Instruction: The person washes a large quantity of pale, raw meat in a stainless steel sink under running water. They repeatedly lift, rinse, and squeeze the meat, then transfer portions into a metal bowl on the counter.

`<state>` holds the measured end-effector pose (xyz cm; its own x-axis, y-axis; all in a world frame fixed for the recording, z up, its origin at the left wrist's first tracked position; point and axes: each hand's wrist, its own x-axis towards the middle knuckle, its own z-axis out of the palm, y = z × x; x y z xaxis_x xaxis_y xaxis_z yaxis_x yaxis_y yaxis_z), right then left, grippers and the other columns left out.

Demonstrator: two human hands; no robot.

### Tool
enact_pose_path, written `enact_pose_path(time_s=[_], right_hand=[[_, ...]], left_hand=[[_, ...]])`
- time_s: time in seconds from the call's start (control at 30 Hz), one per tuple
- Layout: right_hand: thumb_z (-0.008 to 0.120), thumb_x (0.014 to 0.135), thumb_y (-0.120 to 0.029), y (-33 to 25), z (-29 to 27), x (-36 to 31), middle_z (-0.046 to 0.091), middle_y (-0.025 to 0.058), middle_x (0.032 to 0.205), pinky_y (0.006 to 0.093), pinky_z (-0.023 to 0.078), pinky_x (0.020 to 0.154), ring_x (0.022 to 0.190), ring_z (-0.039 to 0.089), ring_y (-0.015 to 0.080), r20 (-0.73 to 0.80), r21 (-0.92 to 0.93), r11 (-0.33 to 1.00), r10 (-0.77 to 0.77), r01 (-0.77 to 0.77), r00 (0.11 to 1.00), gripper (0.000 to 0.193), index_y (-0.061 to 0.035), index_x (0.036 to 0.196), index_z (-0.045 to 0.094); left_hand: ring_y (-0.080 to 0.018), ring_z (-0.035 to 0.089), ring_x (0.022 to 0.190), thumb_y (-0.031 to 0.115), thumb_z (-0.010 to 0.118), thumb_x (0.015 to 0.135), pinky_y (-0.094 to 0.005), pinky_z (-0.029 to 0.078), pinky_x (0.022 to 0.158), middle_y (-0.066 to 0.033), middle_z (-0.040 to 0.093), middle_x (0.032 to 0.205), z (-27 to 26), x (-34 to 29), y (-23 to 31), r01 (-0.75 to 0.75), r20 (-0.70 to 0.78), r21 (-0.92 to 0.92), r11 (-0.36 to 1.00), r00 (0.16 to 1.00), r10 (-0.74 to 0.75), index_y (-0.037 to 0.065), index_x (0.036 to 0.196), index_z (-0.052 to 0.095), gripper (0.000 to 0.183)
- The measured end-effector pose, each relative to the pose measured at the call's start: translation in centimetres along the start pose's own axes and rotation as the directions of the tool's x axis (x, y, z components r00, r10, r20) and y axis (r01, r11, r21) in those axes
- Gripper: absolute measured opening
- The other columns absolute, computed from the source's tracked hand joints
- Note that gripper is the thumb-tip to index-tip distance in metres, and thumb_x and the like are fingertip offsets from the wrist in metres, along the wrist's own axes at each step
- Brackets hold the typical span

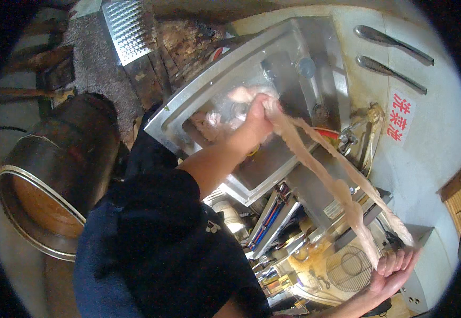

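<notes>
A long, pale pink length of intestine (332, 182) is stretched between my two hands, running in two slack strands from the sink toward the lower right. My left hand (260, 117) is closed round its upper end, over the metal sink (198, 95). At the lower right, my right hand (392, 271) has its fingers curled over the other end, where both strands meet. More pale, wet pieces (207, 124) lie in the sink below my left hand, partly covered by my forearm.
A tap (347, 139) is at the sink's right side. Two metal-handled tools (395, 43) hang on the wall beside a sign with red characters (401, 116). A large dark metal barrel (63, 153) stands at left, below a perforated metal sheet (127, 32). A round wire rack (348, 268) lies near my right hand.
</notes>
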<state>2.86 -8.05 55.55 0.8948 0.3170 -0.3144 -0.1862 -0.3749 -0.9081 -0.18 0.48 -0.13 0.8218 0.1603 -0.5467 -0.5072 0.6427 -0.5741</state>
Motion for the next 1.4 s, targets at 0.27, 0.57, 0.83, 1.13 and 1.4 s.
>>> enact_pose_path(time_s=[0.27,0.57,0.83,1.13,1.4], right_hand=[[0.038,0.114,-0.04,0.5,1.8,-0.9,0.02,-0.0049,0.052,0.0263,0.018,0.031,0.037,0.015,0.0076,-0.011,0.016,0.998,0.065,-0.065,0.998,0.046,-0.0186,0.073,0.033],[0.04,0.112,-0.045,3.0,3.0,-1.4,0.023,-0.0048,0.05,0.0255,0.018,0.031,0.036,0.016,0.008,-0.288,-0.018,0.979,0.187,-0.201,0.939,0.049,-0.0186,0.071,0.034],[0.043,0.112,-0.045,2.9,2.5,-2.5,0.025,-0.0053,0.049,0.0252,0.022,0.029,0.035,0.019,0.0075,-0.357,0.017,0.99,0.138,-0.142,0.924,0.048,-0.0192,0.071,0.036],[0.044,0.112,-0.043,5.4,-1.6,-2.9,0.025,-0.0049,0.049,0.0258,0.021,0.03,0.036,0.018,0.008,-0.321,0.01,0.977,0.206,-0.214,0.924,0.049,-0.019,0.07,0.036],[0.044,0.112,-0.044,7.2,-2.8,-4.1,0.024,-0.0052,0.048,0.0266,0.02,0.03,0.036,0.017,0.008,-0.382,0.127,0.966,0.259,-0.227,0.887,0.052,-0.0196,0.067,0.034]], left_hand=[[-0.0368,0.068,0.092,0.027,0.057,0.098,-0.0548,0.055,0.09,-0.0157,0.071,0.099,-2.7,3.4,4.2,-0.136,-0.191,0.011,0.991,0.972,0.136,0.005,0.105,0.065,0.024],[-0.0299,0.068,0.085,0.024,0.058,0.099,-0.049,0.057,0.081,-0.0118,0.069,0.095,-3.6,-0.3,1.0,0.144,0.222,0.037,0.989,0.964,-0.148,0.011,0.095,0.065,0.016],[-0.0309,0.067,0.081,0.022,0.065,0.096,-0.046,0.057,0.078,-0.012,0.067,0.092,-5.6,0.5,1.0,-0.117,-0.348,0.37,0.922,0.902,0.254,0.008,0.099,0.064,0.015],[-0.0313,0.066,0.081,0.058,0.052,0.102,-0.0505,0.055,0.078,-0.0129,0.069,0.088,-5.5,1.1,6.3,-0.21,-0.221,0.173,0.962,0.944,0.246,0.01,0.112,0.062,0.05],[-0.0309,0.067,0.09,0.052,0.039,0.104,-0.051,0.054,0.086,-0.0102,0.068,0.089,-3.8,-0.6,7.1,-0.103,-0.059,0.191,0.976,0.991,0.116,0.014,0.111,0.062,0.045]])
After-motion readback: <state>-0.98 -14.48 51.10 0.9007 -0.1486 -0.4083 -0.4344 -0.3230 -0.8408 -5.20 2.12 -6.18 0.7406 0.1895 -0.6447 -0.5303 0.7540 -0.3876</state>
